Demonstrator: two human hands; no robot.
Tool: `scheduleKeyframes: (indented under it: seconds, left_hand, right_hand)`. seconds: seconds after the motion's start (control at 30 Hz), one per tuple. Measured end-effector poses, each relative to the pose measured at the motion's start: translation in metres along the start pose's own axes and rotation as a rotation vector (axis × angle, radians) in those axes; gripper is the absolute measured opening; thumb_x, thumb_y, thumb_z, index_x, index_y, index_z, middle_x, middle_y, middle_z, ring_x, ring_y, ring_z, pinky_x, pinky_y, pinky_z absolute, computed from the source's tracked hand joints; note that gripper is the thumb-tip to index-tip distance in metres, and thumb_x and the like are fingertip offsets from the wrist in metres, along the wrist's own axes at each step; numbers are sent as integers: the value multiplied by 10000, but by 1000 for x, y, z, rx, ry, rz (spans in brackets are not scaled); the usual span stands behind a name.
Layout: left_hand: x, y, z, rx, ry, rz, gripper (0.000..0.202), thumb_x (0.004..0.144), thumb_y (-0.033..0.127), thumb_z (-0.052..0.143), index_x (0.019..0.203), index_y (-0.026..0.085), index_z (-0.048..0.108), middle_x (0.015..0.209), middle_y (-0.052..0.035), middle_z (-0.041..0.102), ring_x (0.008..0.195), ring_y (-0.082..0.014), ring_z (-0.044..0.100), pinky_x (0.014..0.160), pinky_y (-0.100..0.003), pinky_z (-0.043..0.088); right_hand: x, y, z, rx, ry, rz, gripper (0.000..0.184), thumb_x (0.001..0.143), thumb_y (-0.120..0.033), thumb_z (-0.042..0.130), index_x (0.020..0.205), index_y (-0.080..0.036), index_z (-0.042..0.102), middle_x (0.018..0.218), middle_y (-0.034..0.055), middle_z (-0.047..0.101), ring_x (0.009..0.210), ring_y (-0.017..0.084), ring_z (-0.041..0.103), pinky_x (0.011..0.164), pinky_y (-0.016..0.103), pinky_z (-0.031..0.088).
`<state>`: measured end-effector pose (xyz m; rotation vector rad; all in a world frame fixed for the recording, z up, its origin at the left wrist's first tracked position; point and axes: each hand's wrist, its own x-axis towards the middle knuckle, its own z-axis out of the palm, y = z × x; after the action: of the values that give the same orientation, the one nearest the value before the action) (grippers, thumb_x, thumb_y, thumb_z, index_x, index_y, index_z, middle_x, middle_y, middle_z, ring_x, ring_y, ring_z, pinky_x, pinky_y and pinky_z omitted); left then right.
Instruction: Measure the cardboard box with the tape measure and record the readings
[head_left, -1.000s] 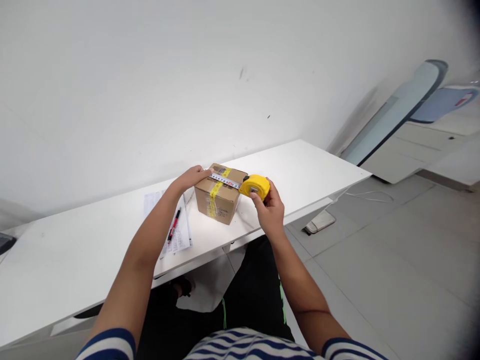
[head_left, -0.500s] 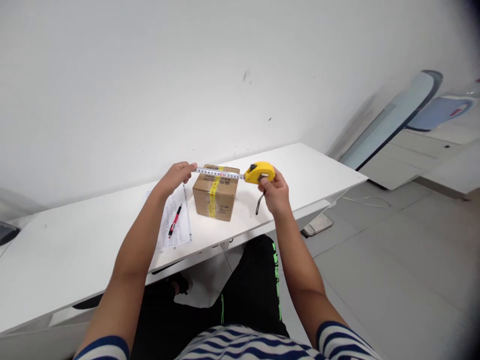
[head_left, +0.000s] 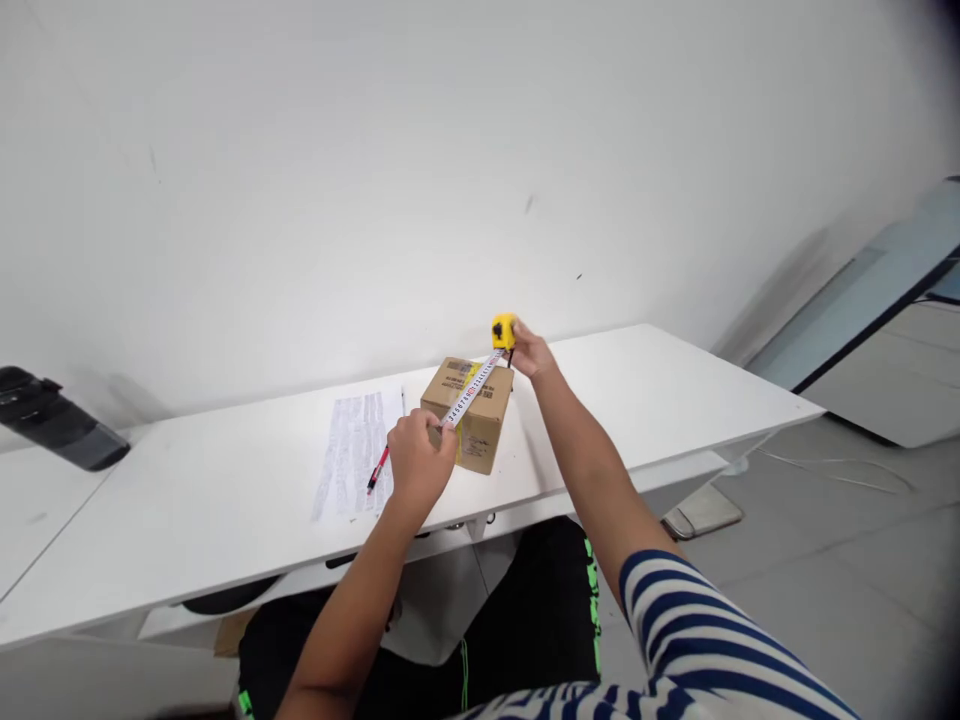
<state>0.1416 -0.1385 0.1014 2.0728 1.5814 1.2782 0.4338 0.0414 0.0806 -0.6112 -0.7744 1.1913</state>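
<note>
A brown cardboard box (head_left: 480, 434) with yellow tape sits on the white table. Across its top, from the near edge toward the back, runs the pulled-out white blade of a tape measure (head_left: 503, 331). The yellow case is in my right hand (head_left: 528, 350), held beyond the far edge of the box, with a dark strap hanging below. My left hand (head_left: 422, 452) pinches the blade's end at the near top edge of the box. Just left of that hand, a red and black pen (head_left: 378, 469) lies on a printed sheet (head_left: 349, 450), partly hidden by the fingers.
The white table (head_left: 225, 480) runs along a white wall. A dark bottle (head_left: 56, 415) stands at the far left. On the floor to the right are a flat pale object (head_left: 705, 512) and a cable; a light panel (head_left: 885, 270) leans at the far right.
The tape measure has turned from lying left to right over the box to running front to back. My left hand came nearer; my right hand moved to the back. The view shifted left.
</note>
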Motion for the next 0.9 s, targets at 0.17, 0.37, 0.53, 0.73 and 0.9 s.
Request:
scheduleKeyframes:
  seconds: [0.17, 0.37, 0.53, 0.73, 0.9]
  left_hand:
    - [23, 3, 23, 88, 62, 182, 311, 873, 204, 575, 1164, 266, 663, 1491, -119, 605, 1476, -368, 452, 1199, -669, 354]
    - [19, 1, 34, 148, -118, 259, 317, 1020, 375, 494, 1179, 334, 765, 1620, -55, 523, 1574, -400, 331, 1216, -816, 180]
    - [28, -10, 14, 209, -329, 379, 455, 1048, 466, 431, 1449, 377, 628, 1731, -48, 336, 1629, -380, 221, 1245, -770, 179]
    - [56, -2, -2, 369, -595, 481, 505, 1068, 398, 375, 1546, 337, 524, 1697, -55, 397, 1630, -350, 235, 1270, -725, 187]
    - [68, 2, 1, 434, -607, 563, 467, 1060, 357, 412, 1501, 366, 564, 1622, -37, 524, 1551, -308, 420, 1270, -655, 269]
  right_hand:
    - [-5, 32, 9, 33, -79, -5, 525, 659, -431, 904, 1091, -287, 642, 905, -63, 773, 730, 116, 666, 638, 241, 546]
    - [-13, 37, 22, 29, -106, 39, 562, 690, -407, 887, 1194, -302, 661, 990, -49, 791, 780, 127, 686, 695, 254, 563]
    - [-19, 37, 28, 39, -60, 28, 519, 709, -422, 872, 1178, -318, 677, 1029, -48, 798, 844, 150, 697, 743, 278, 579]
    - [-27, 41, 34, 66, -30, -19, 528, 727, -469, 863, 1198, -330, 667, 1048, -53, 797, 913, 162, 701, 809, 294, 580]
    - [-33, 39, 35, 73, -16, -14, 502, 755, -483, 839, 1191, -308, 660, 997, -44, 798, 922, 173, 707, 877, 337, 587]
